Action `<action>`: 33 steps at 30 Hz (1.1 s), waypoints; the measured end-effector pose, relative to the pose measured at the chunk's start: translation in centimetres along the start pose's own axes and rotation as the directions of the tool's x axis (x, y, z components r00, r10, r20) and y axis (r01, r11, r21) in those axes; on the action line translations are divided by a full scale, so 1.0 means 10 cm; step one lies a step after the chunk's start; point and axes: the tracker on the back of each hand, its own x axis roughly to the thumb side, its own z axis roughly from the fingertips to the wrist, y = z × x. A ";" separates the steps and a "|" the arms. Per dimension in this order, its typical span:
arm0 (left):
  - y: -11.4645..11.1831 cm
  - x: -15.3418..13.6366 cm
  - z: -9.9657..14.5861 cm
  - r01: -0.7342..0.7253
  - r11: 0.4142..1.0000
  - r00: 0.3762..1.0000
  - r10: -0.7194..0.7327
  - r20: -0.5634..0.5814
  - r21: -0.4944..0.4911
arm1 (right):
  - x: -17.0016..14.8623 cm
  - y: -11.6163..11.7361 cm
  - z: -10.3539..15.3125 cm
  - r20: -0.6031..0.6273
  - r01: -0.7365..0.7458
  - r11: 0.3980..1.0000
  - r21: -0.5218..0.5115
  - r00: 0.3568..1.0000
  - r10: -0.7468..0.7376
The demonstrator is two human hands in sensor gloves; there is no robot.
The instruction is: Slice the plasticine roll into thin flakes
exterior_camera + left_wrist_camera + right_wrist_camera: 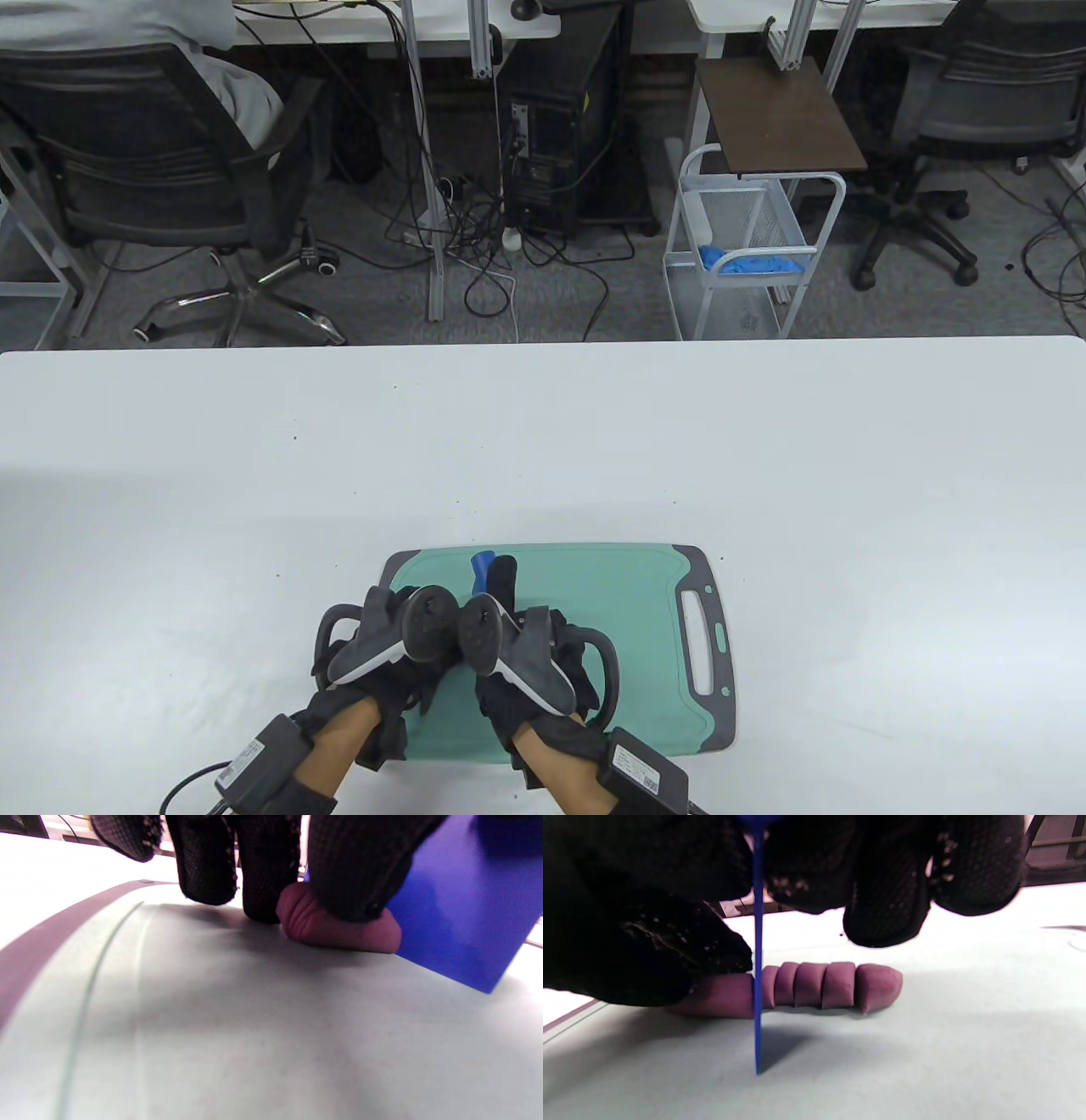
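A purple plasticine roll (721,997) lies on the green cutting board (628,611). My left hand (399,632) holds the roll's uncut part down; its fingertips (263,899) press on it in the left wrist view (339,929). My right hand (517,645) grips a thin blue plastic cutter (758,984), held upright with its blade cut down through the roll to the board. Several cut slices (835,984) stand packed together to the right of the blade. In the table view the hands hide the roll; only the cutter's blue top (482,570) shows.
The board has a grey rim and a handle slot (701,628) on its right side. It lies near the front edge of a white table (543,441). Chairs, a computer tower and a wire cart stand on the floor beyond the table.
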 end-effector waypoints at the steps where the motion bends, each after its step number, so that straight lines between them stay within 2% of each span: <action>1: 0.00 0.00 0.00 -0.008 1.000 1.000 0.009 -0.001 0.004 | -0.01 0.00 0.01 0.004 0.006 1.000 -0.002 1.000 -0.006; 3: -0.01 0.00 0.01 0.000 1.000 1.000 0.000 0.001 0.024 | -0.01 0.01 0.02 0.010 0.028 0.999 -0.034 1.000 -0.027; 8: 0.01 0.00 0.02 0.021 0.998 1.000 -0.021 -0.009 0.065 | -0.03 0.01 0.07 0.027 0.032 0.999 -0.032 0.999 -0.032; 18: 0.01 -0.05 0.00 -0.033 0.999 0.999 0.034 -0.026 0.038 | -0.02 -0.19 0.25 0.046 0.044 0.996 -0.078 0.998 -0.040; 27: 0.02 -0.06 -0.01 -0.036 0.999 0.999 0.037 -0.028 0.039 | 0.01 -0.22 0.35 0.057 0.065 0.997 -0.030 0.996 -0.063; 33: 0.02 -0.06 -0.01 -0.041 0.999 0.999 0.041 -0.025 0.036 | 0.03 -0.20 0.35 0.057 0.052 0.998 -0.033 0.997 -0.050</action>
